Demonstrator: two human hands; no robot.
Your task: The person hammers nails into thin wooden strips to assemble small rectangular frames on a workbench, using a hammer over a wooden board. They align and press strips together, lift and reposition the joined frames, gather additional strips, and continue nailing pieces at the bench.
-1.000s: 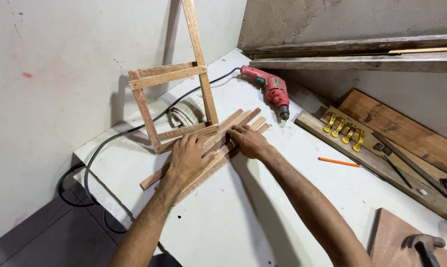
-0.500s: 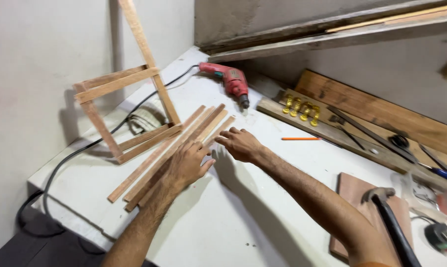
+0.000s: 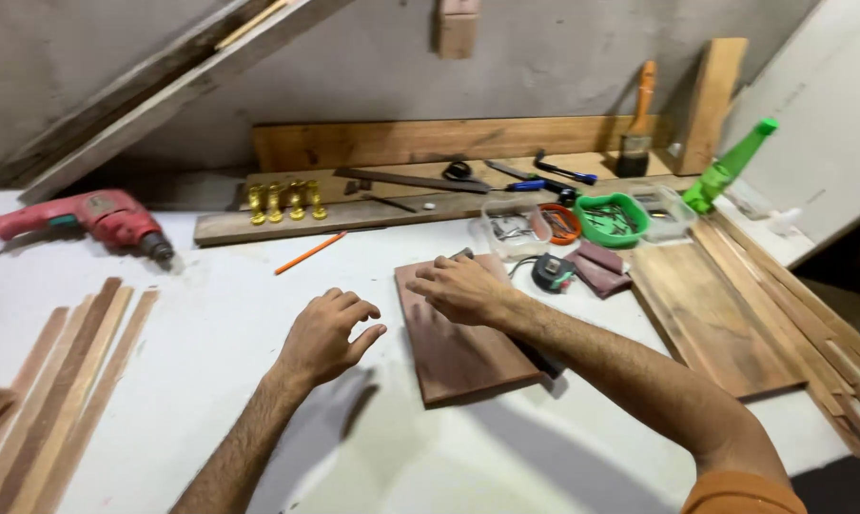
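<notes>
From the head camera, the right hand lies on the far end of a reddish-brown wooden board that rests flat on the white worktable; its fingers are curled loosely downward over the board's top edge, and whether they actually grip anything beneath them cannot be told. A dark tool handle pokes out from under the right forearm at the board's near right corner. The left hand hovers just left of the board, apart from it, with fingers half bent and spread and nothing in them. Just right of the right hand sits a tape measure, with two small dark red blocks beside it. Behind these stand a clear plastic box, a green bowl of screws and another clear tub. A green plastic bottle leans at the right, and a paintbrush stands against the wall. An orange pencil lies on the table beyond the left hand, near a row of brass fittings on a long plank. A red power drill lies at the far left, and several thin wooden strips lie side by side at the near left. A wide brown plank lies to the right.
</notes>
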